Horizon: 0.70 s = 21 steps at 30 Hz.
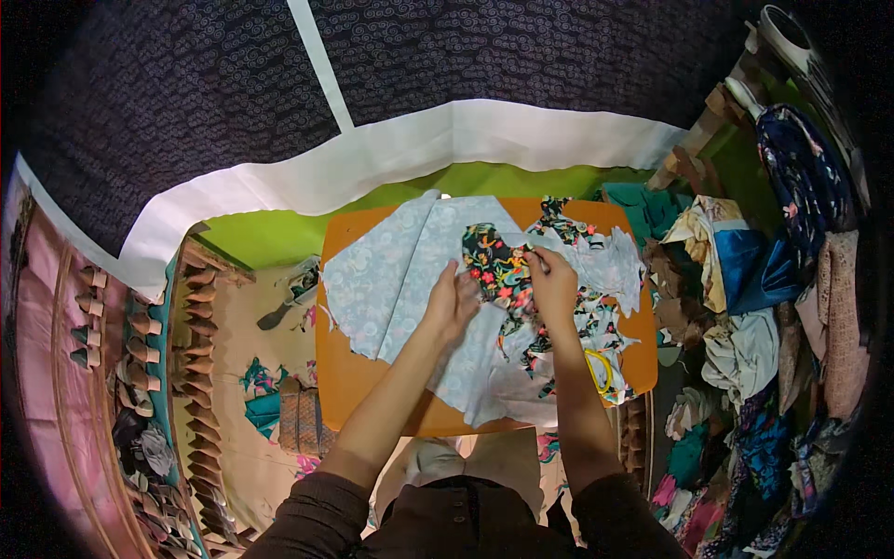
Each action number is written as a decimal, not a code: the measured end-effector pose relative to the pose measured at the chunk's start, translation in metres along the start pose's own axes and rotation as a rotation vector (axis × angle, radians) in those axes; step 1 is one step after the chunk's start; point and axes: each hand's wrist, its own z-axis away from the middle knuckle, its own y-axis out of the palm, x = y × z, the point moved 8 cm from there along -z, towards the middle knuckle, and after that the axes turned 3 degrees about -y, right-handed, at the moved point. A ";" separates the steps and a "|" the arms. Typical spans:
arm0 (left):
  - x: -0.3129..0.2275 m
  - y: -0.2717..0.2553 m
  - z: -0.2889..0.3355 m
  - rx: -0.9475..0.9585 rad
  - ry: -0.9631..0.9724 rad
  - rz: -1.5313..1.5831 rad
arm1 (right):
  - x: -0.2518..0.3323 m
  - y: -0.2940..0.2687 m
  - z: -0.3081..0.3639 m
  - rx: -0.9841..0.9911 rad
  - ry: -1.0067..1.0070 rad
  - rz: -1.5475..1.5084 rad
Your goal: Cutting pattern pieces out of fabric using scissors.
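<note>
A black piece of fabric with a bright floral print [494,265] is raised above the orange table [363,391]. My right hand [554,284] pinches it at its right side. My left hand [453,300] is by its lower left edge, thumb apart from the fingers; some fingertips are blurred or hidden near the cloth. Beneath both hands spreads a large pale blue patterned fabric [400,270] with a fold line running down it. Ragged floral scraps [601,321] lie at the right, some showing their pale side. Beside my right forearm sits a yellow loop-shaped handle [599,371].
Rows of wooden shoe-shaped forms [200,373] line racks at the left. Heaped fabrics [745,354] crowd the right side, near the table. More scraps [265,401] lie on the floor at the left. A dark patterned cloth with a white border [466,130] hangs across the far side.
</note>
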 end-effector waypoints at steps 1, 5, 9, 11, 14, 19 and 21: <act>0.004 -0.012 0.003 -0.138 0.017 -0.091 | 0.007 -0.004 0.000 -0.044 -0.153 0.108; 0.034 -0.016 0.018 -0.014 0.060 -0.316 | -0.027 0.050 0.041 0.319 0.221 -0.342; 0.058 -0.018 0.014 0.089 0.109 -0.461 | -0.043 0.068 0.068 0.391 0.390 -0.411; 0.056 -0.033 0.005 0.042 0.214 -0.450 | -0.022 0.041 0.058 0.158 0.068 -0.032; 0.054 -0.051 -0.004 -0.087 0.356 -0.438 | -0.023 0.035 0.068 0.228 -0.013 0.140; 0.064 -0.056 -0.020 -0.051 0.296 -0.553 | -0.016 0.037 0.081 0.277 -0.149 0.320; 0.065 -0.054 -0.017 -0.092 0.316 -0.617 | -0.014 0.037 0.076 0.262 -0.249 0.337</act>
